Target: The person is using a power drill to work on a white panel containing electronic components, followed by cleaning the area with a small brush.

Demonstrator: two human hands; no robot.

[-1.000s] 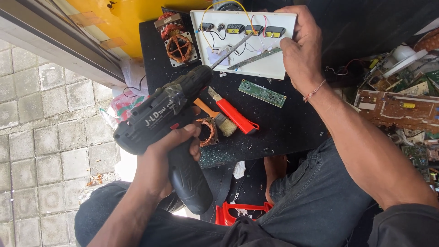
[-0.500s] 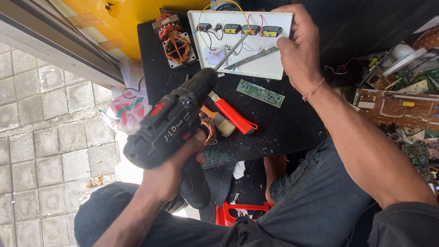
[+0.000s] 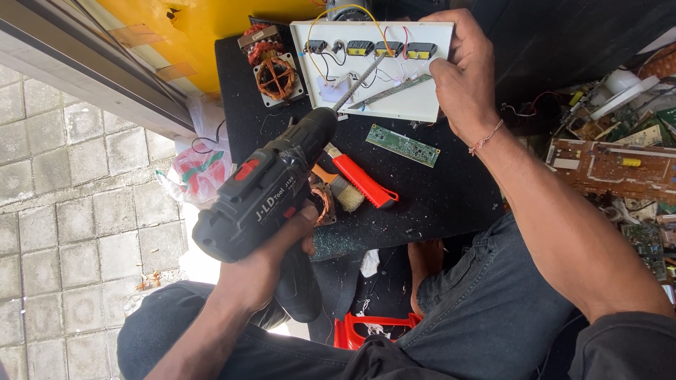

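The left hand [image 3: 271, 257] is clamped around the black drill [image 3: 271, 190], its bit on the white board [image 3: 373, 67] that the right hand [image 3: 461, 70] pins by its edge on the black table [image 3: 451, 190], so a slipping bit could nick the wires.

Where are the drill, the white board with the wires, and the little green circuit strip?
cordless drill [image 3: 264, 193], head view, black body.
white board [image 3: 415, 105], head view, bare lower edge.
green circuit strip [image 3: 403, 145], head view, middle.
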